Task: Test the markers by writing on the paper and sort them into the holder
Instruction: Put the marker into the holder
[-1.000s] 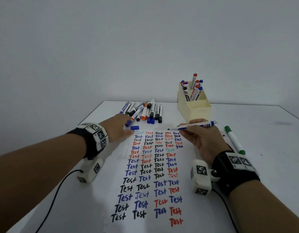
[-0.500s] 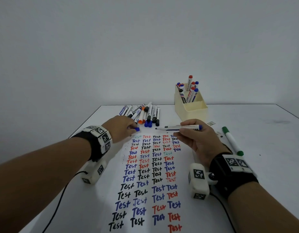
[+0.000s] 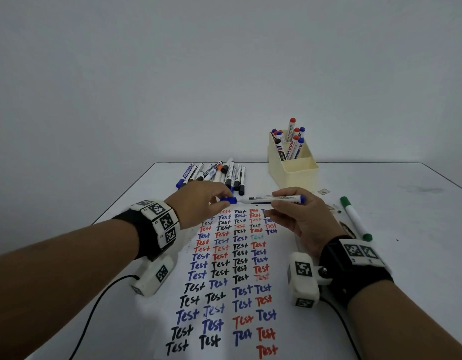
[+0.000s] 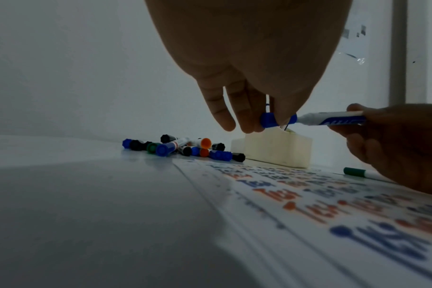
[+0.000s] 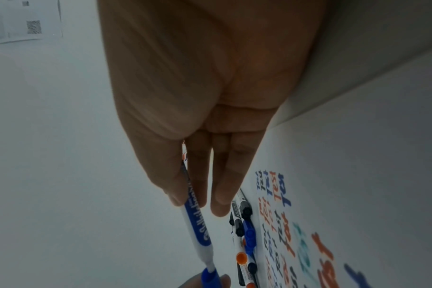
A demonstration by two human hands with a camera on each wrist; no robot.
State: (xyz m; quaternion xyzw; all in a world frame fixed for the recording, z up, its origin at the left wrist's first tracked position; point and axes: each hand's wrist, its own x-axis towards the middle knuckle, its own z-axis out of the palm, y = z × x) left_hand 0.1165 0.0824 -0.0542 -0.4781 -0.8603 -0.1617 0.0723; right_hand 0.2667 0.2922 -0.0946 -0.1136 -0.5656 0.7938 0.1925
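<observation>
My right hand (image 3: 279, 201) grips a blue-labelled white marker (image 3: 274, 199) level above the top of the paper (image 3: 224, 268), tip pointing left. My left hand (image 3: 222, 201) pinches its blue cap (image 3: 229, 200) between thumb and fingers, and the cap meets the marker's tip. The left wrist view shows the cap (image 4: 278, 120) over the nose of the marker (image 4: 333, 119). The right wrist view shows the marker (image 5: 197, 224) running down to the cap (image 5: 210, 278). The cream holder (image 3: 293, 172) stands behind, with several red and blue markers in its rear compartment.
A pile of loose markers (image 3: 214, 175) lies at the table's back, left of the holder. A green marker (image 3: 355, 219) lies on the table right of my right hand. Rows of "Test" cover the paper. A cable trails from my left wrist.
The blue cap lay at the paper's top edge; my left hand picked it up and brought it right to the marker's tip. The right hand shifted the marker slightly left.
</observation>
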